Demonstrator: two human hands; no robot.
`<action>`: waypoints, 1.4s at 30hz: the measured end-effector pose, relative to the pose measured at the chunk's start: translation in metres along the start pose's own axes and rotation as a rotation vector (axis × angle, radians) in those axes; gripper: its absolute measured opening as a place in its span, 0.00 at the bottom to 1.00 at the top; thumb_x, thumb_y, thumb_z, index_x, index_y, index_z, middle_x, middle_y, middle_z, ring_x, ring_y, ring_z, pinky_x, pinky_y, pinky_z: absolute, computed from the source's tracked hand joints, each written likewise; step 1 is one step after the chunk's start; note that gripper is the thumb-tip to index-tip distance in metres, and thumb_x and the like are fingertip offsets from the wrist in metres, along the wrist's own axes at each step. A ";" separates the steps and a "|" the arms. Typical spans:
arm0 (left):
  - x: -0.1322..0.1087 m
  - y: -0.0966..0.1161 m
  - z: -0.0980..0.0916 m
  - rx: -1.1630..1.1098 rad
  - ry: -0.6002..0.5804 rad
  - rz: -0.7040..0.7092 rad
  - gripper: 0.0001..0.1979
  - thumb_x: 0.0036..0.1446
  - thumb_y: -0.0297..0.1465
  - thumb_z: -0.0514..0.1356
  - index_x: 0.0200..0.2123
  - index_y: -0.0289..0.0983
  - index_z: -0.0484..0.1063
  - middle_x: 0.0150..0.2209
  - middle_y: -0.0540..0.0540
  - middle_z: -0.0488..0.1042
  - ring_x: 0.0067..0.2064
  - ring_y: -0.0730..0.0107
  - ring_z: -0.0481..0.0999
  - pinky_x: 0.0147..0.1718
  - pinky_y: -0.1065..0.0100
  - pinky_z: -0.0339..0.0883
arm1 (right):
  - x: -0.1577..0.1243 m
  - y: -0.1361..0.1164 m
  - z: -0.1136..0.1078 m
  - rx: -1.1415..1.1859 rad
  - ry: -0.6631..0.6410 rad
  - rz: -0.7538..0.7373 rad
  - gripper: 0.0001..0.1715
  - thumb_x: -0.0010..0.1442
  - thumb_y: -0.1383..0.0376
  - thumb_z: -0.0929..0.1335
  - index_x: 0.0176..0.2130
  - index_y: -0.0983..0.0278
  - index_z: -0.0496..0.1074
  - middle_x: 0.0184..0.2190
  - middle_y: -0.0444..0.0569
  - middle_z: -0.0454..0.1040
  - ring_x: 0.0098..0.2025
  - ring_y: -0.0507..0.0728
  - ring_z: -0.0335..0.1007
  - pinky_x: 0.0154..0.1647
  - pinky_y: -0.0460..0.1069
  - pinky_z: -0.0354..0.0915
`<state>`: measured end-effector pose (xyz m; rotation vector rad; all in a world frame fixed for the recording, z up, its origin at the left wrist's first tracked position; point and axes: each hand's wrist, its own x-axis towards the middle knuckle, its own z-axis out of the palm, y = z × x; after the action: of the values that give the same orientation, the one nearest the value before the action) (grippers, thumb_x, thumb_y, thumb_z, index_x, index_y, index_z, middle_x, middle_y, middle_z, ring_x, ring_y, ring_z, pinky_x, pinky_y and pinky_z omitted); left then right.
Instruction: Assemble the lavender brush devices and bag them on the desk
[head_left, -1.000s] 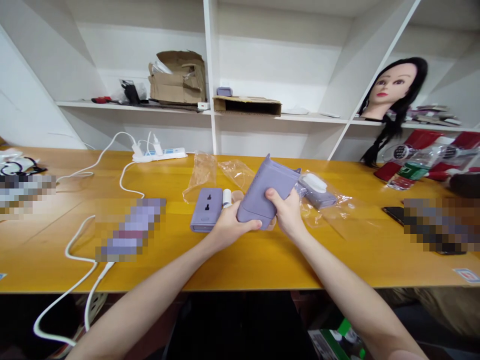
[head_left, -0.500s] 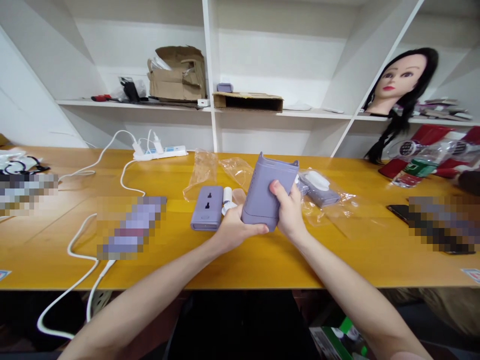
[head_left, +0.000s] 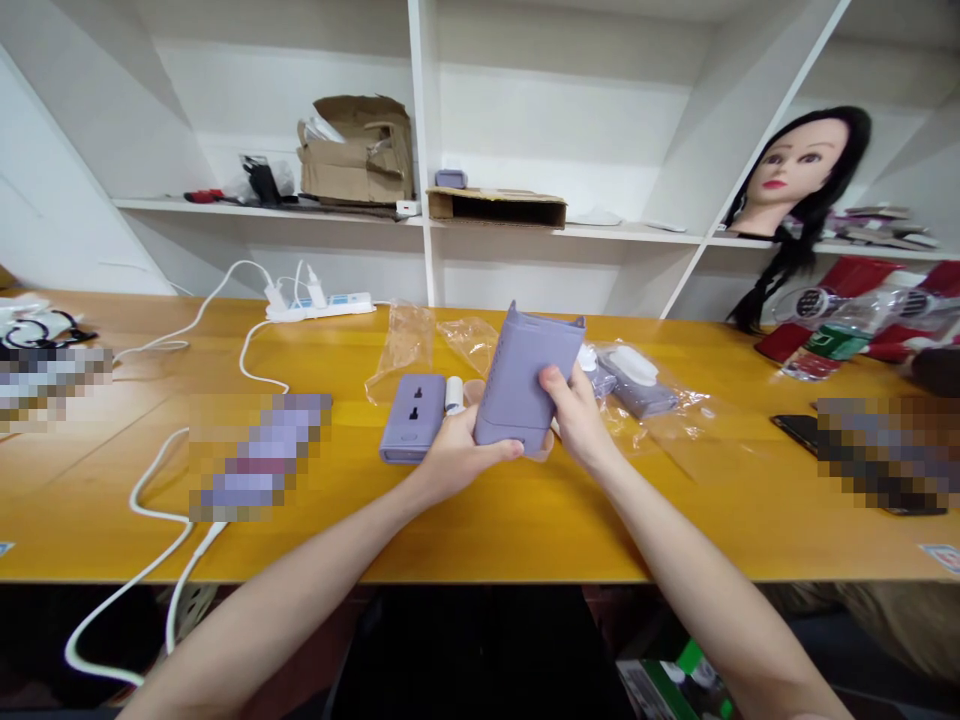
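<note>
A purple plastic housing, with small holes down its left side and pointed tabs at its top corners, is held tilted above the table. My left hand grips its lower left corner, thumb across the bottom edge. My right hand is wrapped round its right side, thumb pressed on the broad face. Just left of my hands lies a purple socket block with two outlet openings. A small white cylinder stands beside that block. Behind my right hand, a purple piece with a white oval part rests on clear plastic.
Clear plastic bags lie at the back of the table. A power strip with white cables stands back left. A blurred phone-like device lies left, a dark phone right. A water bottle and mannequin head are right.
Both hands have shifted slightly left with the purple housing, and its tilt has changed a little. The grip stays the same.
</note>
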<state>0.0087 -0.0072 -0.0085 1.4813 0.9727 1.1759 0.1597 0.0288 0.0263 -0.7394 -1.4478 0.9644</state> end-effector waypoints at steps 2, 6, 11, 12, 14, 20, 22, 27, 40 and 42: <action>-0.001 0.002 -0.004 0.025 0.078 0.015 0.24 0.44 0.37 0.66 0.45 0.32 0.72 0.42 0.42 0.77 0.45 0.58 0.76 0.46 0.58 0.68 | -0.003 -0.003 0.001 -0.016 -0.070 0.047 0.28 0.51 0.46 0.70 0.45 0.59 0.67 0.44 0.49 0.72 0.44 0.58 0.70 0.44 0.51 0.67; -0.001 0.003 -0.008 0.128 0.176 0.032 0.25 0.44 0.36 0.66 0.47 0.34 0.71 0.41 0.43 0.77 0.44 0.59 0.76 0.44 0.59 0.69 | -0.008 -0.004 0.004 -0.107 -0.113 0.096 0.18 0.53 0.50 0.69 0.34 0.62 0.67 0.34 0.46 0.70 0.35 0.54 0.67 0.35 0.49 0.65; 0.001 0.003 -0.006 0.094 0.067 -0.007 0.29 0.42 0.32 0.68 0.50 0.35 0.69 0.46 0.42 0.76 0.46 0.59 0.75 0.45 0.61 0.70 | -0.012 -0.001 0.006 -0.236 -0.077 -0.018 0.14 0.56 0.54 0.67 0.29 0.62 0.64 0.27 0.42 0.64 0.31 0.52 0.61 0.31 0.47 0.59; 0.000 0.004 -0.006 0.070 0.044 -0.017 0.29 0.41 0.32 0.68 0.49 0.35 0.70 0.46 0.42 0.76 0.46 0.59 0.76 0.44 0.61 0.70 | -0.013 0.000 0.007 -0.238 -0.078 -0.028 0.14 0.56 0.54 0.67 0.30 0.62 0.64 0.28 0.42 0.64 0.31 0.52 0.61 0.31 0.46 0.59; -0.001 0.005 -0.006 0.022 0.034 -0.032 0.28 0.41 0.32 0.69 0.48 0.35 0.70 0.44 0.42 0.77 0.44 0.60 0.76 0.42 0.62 0.71 | -0.015 0.001 0.008 -0.222 -0.083 -0.034 0.14 0.56 0.54 0.67 0.32 0.62 0.64 0.29 0.42 0.65 0.32 0.52 0.61 0.30 0.46 0.58; -0.002 0.002 -0.006 -0.132 0.141 0.007 0.26 0.39 0.32 0.68 0.45 0.33 0.71 0.39 0.44 0.77 0.39 0.63 0.76 0.40 0.63 0.70 | -0.019 0.007 0.012 -0.196 -0.070 -0.049 0.14 0.59 0.53 0.66 0.34 0.61 0.64 0.30 0.42 0.68 0.31 0.51 0.63 0.31 0.47 0.60; 0.000 0.001 -0.007 -0.124 0.166 0.046 0.25 0.40 0.33 0.68 0.44 0.33 0.71 0.40 0.44 0.77 0.41 0.63 0.76 0.42 0.63 0.70 | -0.018 0.007 0.012 -0.194 -0.090 -0.051 0.15 0.59 0.52 0.66 0.38 0.61 0.66 0.33 0.44 0.70 0.34 0.53 0.65 0.35 0.48 0.62; 0.002 0.003 -0.012 -0.010 0.176 0.036 0.26 0.39 0.35 0.69 0.44 0.33 0.71 0.40 0.43 0.77 0.41 0.60 0.76 0.41 0.61 0.70 | -0.013 -0.002 0.006 -0.141 -0.145 0.077 0.20 0.59 0.48 0.64 0.42 0.60 0.67 0.37 0.47 0.71 0.37 0.54 0.67 0.38 0.49 0.65; -0.009 0.003 -0.008 0.170 -0.080 0.109 0.27 0.41 0.41 0.68 0.43 0.33 0.70 0.37 0.44 0.75 0.37 0.63 0.73 0.37 0.62 0.69 | -0.007 -0.021 -0.009 -0.484 0.253 -0.323 0.21 0.58 0.52 0.67 0.47 0.58 0.67 0.41 0.48 0.71 0.40 0.57 0.67 0.36 0.51 0.68; -0.011 0.003 -0.008 0.182 -0.037 0.139 0.26 0.42 0.42 0.67 0.43 0.33 0.71 0.36 0.44 0.75 0.37 0.63 0.72 0.37 0.63 0.68 | -0.010 -0.021 -0.005 -0.466 0.237 -0.342 0.20 0.58 0.52 0.67 0.48 0.58 0.66 0.42 0.48 0.71 0.41 0.57 0.67 0.37 0.52 0.68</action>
<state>-0.0016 -0.0171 -0.0070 1.7327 0.9856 1.1788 0.1682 0.0108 0.0399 -0.8710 -1.5379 0.2654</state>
